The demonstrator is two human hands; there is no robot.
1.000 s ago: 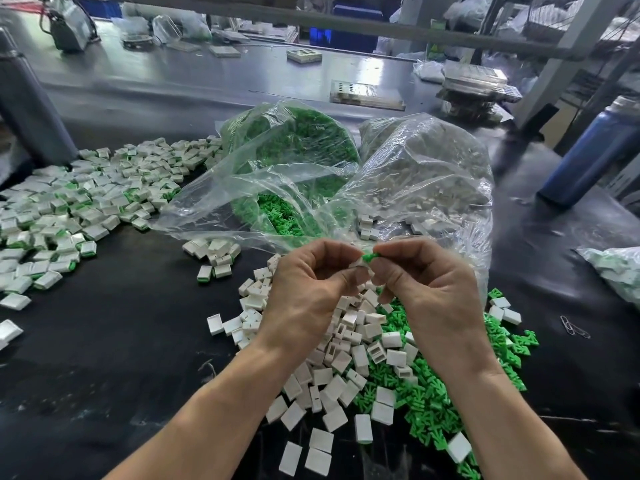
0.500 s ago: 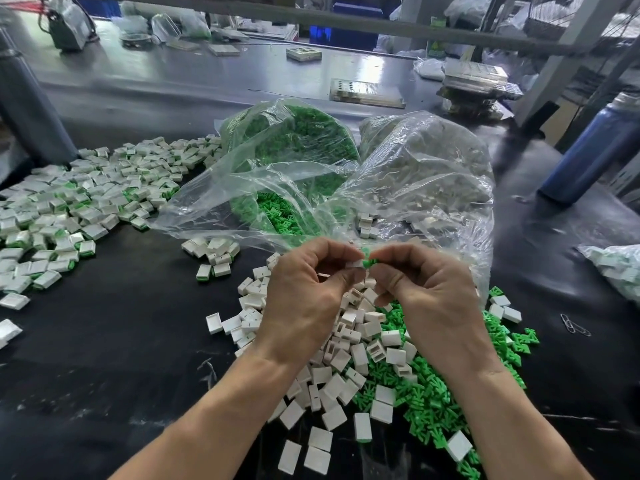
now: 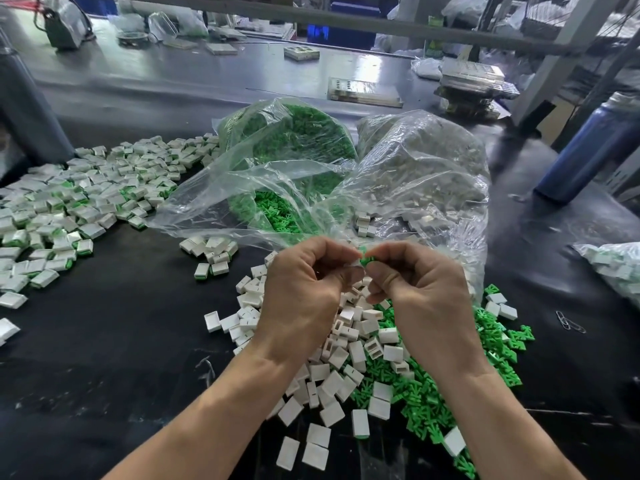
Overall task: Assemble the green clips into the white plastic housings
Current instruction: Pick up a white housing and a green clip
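Dark counter (image 3: 104,341), heaped with loose white housings (image 3: 346,368) and green clips (image 3: 433,403); left hand (image 3: 301,299) pinching white housing (image 3: 354,265), right hand (image 3: 426,299) pinching green clip (image 3: 365,258) mid-counter, before two plastic bags (image 3: 398,174); finished pieces (image 3: 69,202) toward left edge.

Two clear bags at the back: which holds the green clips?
The left bag, packed with green; the right bag holds white housings.
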